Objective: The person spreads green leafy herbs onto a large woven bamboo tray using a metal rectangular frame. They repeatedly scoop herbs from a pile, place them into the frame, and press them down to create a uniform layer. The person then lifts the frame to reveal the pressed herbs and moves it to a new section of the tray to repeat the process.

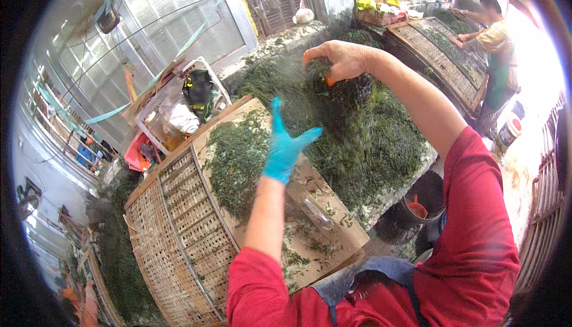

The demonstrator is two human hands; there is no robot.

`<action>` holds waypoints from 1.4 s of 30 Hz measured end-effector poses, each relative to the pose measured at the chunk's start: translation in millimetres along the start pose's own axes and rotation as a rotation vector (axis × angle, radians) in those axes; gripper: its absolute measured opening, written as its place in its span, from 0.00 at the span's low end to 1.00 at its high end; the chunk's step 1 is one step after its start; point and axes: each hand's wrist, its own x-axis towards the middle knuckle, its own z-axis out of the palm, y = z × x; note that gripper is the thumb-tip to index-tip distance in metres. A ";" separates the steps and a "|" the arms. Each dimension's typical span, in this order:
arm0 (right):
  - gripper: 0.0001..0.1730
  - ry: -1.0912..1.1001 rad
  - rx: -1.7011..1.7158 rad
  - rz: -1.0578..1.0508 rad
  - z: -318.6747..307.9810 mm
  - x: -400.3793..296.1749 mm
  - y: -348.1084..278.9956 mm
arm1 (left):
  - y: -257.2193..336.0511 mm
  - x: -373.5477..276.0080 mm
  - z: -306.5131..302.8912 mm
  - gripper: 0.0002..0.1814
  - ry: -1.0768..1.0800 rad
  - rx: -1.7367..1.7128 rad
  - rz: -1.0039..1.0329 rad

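My left hand [286, 146], in a teal rubber glove, is held with its fingers apart over the edge of a wooden board [344, 233]. A heap of shredded green plant matter [234, 161] lies on that board beside the glove. My right hand [344, 61] has orange covers on its fingertips and grips a clump of green shreds [318, 71]. It is raised over a large pile of the same shreds [371, 143]. Some shreds blur below the hand. A clear plastic piece [318, 214] rests on the board.
A woven bamboo rack [178, 237] adjoins the board on the left. Behind it stands a white crate [214, 81] of mixed items. A black bucket [429, 188] holding a red scoop [417, 208] is at right. Another person [496, 54] works at a second rack [440, 54].
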 end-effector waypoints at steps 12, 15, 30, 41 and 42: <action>0.48 -0.298 0.042 0.206 155.8 -92.0 120.8 | -172.8 -32.9 65.7 0.18 -0.123 0.445 -0.368; 0.30 -0.153 0.282 0.166 228.5 -106.9 148.3 | -96.7 -12.1 107.9 0.13 -0.110 -0.213 -0.549; 0.25 0.329 0.432 0.439 339.6 -157.4 163.4 | 74.6 82.7 75.2 0.16 -0.102 -0.523 -0.130; 0.39 0.368 0.743 0.213 194.8 -149.5 135.6 | 65.0 78.3 68.5 0.21 -0.196 -0.629 -0.389; 0.39 0.416 0.789 0.080 173.6 -137.1 101.6 | 46.5 72.8 60.5 0.21 -0.229 -0.662 -0.455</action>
